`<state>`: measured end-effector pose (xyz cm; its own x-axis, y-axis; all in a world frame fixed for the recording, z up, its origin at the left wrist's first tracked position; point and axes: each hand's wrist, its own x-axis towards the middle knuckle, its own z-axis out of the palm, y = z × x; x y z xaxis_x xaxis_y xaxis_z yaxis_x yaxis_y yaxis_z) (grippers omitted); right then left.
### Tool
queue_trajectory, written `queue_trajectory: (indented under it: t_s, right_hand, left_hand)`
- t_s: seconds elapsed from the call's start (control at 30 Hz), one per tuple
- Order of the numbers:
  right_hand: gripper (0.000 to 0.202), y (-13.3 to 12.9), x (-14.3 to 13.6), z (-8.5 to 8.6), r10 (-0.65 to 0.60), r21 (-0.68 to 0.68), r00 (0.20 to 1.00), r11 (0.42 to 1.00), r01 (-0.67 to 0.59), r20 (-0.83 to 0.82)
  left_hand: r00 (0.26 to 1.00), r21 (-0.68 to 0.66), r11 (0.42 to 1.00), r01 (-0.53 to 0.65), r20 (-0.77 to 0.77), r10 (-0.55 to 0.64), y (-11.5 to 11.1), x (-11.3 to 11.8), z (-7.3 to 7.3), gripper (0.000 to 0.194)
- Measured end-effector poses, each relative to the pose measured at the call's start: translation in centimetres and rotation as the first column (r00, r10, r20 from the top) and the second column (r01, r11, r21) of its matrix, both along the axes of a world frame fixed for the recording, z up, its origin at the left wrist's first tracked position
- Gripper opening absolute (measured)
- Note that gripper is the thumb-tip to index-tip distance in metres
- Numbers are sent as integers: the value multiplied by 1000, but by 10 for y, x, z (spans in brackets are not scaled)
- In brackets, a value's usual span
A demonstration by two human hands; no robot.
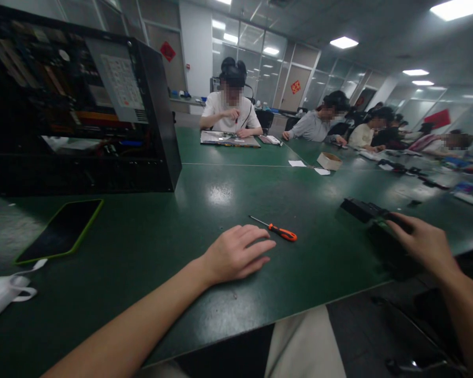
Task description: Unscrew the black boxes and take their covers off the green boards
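My left hand (238,253) rests on the green table (205,210), fingers slightly spread and nothing in them. Just beyond its fingertips lies a screwdriver (283,232) with an orange and black handle, its thin shaft pointing away to the left. On the right, my right hand (421,239) has its thumb and fingers round the near end of a black part (362,209), which is blurred and appears held just over the tabletop. What the part is cannot be made out.
An open black computer case (153,115) stands at the left, with a phone (63,230) in a green-edged case before it and a white device (3,296) nearer. Across the table a person (230,110) works over a flat panel (230,140). A small box (329,161) stands farther right.
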<state>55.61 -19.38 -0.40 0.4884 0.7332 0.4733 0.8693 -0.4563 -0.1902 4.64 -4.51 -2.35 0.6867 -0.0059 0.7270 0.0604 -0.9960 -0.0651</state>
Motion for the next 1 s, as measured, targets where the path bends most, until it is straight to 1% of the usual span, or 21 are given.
queue_trajectory:
  t_s: [0.03, 0.1, 0.2, 0.3, 0.47, 0.7, 0.83, 1.0]
  right_hand:
    - [70, -2, 15, -3, -38, -4, 999, 999, 38, 5]
    - [67, -5, 33, -11, -90, -18, 996, 996, 90, 8]
    - [62, -6, 38, -24, -131, -29, 991, 991, 131, 4]
    - [62, -7, 35, -32, -145, -52, 989, 988, 144, -10]
    - [59, -5, 29, -30, -155, -98, 988, 984, 151, -26]
    - [61, -4, 27, -26, -191, -134, 980, 974, 183, -53]
    - [59, -6, 24, -26, -192, -123, 979, 975, 183, -68]
    - [56, -7, 19, -29, -187, -62, 979, 981, 183, -75]
  left_hand:
    - [1000, -2, 1000, 6, -7, -6, 0, 1, 0, 29]
    - [1000, -3, 1000, 11, -22, -11, -1, 2, 0, 27]
    - [999, -11, 1000, 6, -50, -6, 0, 2, -1, 23]
    - [998, -26, 1000, -4, -69, 2, 1, 1, -2, 21]
    - [997, -31, 1000, -4, -73, 2, 1, 0, -1, 21]
    - [997, -22, 1000, 0, -77, -2, 2, 0, -2, 21]
    - [997, -15, 1000, 4, -74, -5, 2, 0, -3, 21]
    - [996, -28, 1000, 11, -86, -13, 2, 0, -3, 21]
